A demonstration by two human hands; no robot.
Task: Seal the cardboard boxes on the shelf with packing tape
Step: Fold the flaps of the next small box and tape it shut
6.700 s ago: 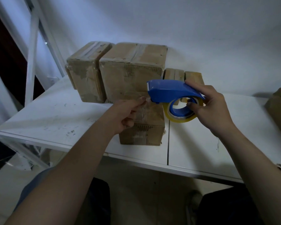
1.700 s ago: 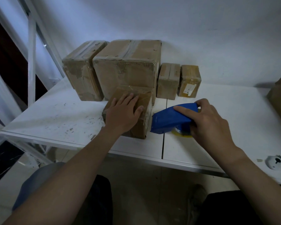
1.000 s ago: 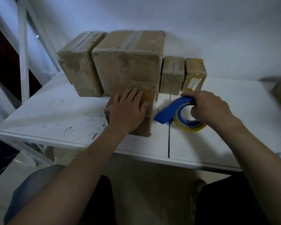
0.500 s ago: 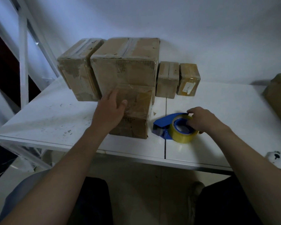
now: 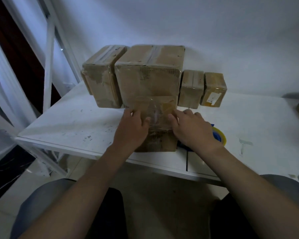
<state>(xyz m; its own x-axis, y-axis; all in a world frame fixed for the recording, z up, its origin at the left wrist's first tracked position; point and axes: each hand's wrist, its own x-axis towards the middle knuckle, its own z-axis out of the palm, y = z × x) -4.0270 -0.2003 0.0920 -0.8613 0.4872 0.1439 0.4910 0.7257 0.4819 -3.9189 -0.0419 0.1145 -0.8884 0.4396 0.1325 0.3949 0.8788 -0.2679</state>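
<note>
Clasping small brown cardboard box (image 5: 158,143) at front of white shelf board (image 5: 72,121), just ahead of large taped brown carton (image 5: 148,78). Wrapping left hand (image 5: 132,128) over left top edge and right hand (image 5: 192,130) over right, thumbs down on glossy clear tape strip (image 5: 156,114). Probably light and fairly stiff, yet slick where taped and soft along flap seam; best gripped low on bare side walls. Lying just right of box, half hidden behind right hand: blue tape dispenser with yellow roll (image 5: 219,137).
</note>
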